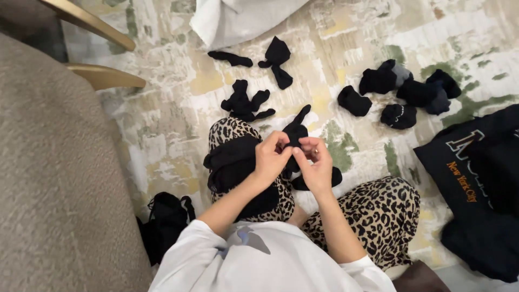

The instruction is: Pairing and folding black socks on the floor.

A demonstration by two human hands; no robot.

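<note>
Cream, green-flecked patterned rug (173,113) covering the floor, grey upholstered seat (48,178) at one side, dark printed garment (476,178) opposite, balled black socks (403,92) scattered ahead, left hand (272,157) and right hand (316,165) pinched together on one black sock (295,131) above leopard-print knees.

— What lies around the patterned rug (162,124)?

— At its top edge, a white cloth (232,19). Near the rug's middle, loose black socks (246,103) lie scattered; toward its right side, a cluster of rolled black socks (400,92).

— And at the rug's edges?

— On its right edge, a dark garment (476,178) with printed lettering. On its left, a grey upholstered seat (48,178) with gold legs, and a black strappy garment (165,216) just beside it.
</note>
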